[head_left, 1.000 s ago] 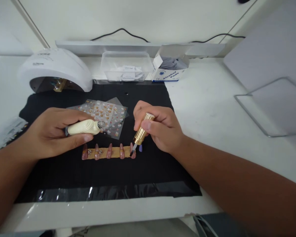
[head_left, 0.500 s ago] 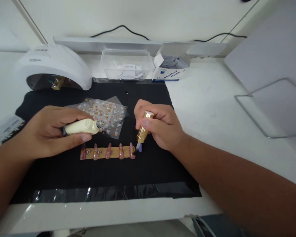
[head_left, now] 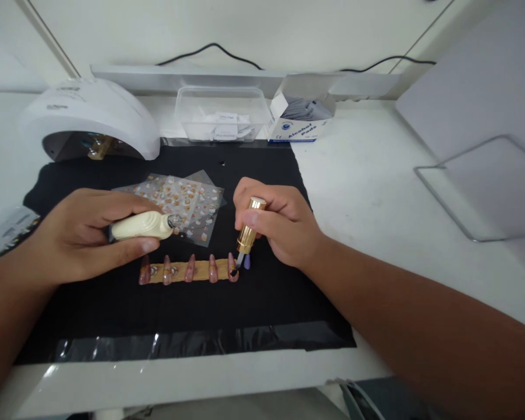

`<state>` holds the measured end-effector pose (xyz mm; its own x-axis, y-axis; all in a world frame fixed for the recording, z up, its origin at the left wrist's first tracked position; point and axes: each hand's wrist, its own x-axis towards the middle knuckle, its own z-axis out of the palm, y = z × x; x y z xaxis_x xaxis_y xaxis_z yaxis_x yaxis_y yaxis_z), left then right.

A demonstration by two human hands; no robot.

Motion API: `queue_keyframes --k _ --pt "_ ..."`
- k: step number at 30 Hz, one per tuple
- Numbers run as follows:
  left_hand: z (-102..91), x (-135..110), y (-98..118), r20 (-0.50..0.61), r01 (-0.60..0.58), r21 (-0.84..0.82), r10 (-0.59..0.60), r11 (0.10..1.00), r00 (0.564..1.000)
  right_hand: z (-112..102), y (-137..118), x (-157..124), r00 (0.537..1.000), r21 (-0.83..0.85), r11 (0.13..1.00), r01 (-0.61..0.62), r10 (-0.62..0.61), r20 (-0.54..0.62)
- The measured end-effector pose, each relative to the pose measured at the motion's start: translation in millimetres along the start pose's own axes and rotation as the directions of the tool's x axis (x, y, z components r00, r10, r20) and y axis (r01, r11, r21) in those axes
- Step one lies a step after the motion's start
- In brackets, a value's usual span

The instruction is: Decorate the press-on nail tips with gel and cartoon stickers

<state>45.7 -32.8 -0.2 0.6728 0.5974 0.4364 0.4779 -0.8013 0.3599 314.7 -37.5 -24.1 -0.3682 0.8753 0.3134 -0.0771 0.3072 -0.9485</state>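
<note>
My left hand (head_left: pixel 96 233) is closed around a cream nail polish bottle (head_left: pixel 142 226), which lies on its side with its clear neck pointing right. In my right hand (head_left: pixel 284 227) I grip the gold-capped polish brush (head_left: pixel 248 236), tilted so its dark tip points down and left. That tip is at the rightmost nail tip (head_left: pixel 233 269) of a row of pinkish, glossy false nails. The nails sit across a tan strip (head_left: pixel 201 270). A small purple piece (head_left: pixel 247 262) lies just right of the strip. Decorated sticker sheets (head_left: pixel 188 204) lie behind it, between my hands.
A white nail lamp (head_left: pixel 100 114) stands at the back left. Behind the black mat (head_left: pixel 166 315) are a clear plastic box (head_left: pixel 221 111) with packets and an open alcohol pads box (head_left: pixel 300 122). A wire stand (head_left: pixel 455 221) is at the right.
The brush has shifted slightly left, bringing its tip from the right edge of the last nail onto that nail. My left hand keeps its hold on the bottle.
</note>
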Motion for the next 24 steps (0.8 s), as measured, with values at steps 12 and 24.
queue_keyframes --k 12,24 --pt "1.5 -7 -3 0.007 0.060 -0.059 -0.060 0.996 0.998 2 -3 -2 0.996 0.049 0.999 -0.011 0.007 0.084" --pt "2.3 -10 -6 0.024 0.070 -0.114 -0.067 0.991 0.997 2 -1 -2 0.998 0.113 0.991 -0.065 0.063 0.025"
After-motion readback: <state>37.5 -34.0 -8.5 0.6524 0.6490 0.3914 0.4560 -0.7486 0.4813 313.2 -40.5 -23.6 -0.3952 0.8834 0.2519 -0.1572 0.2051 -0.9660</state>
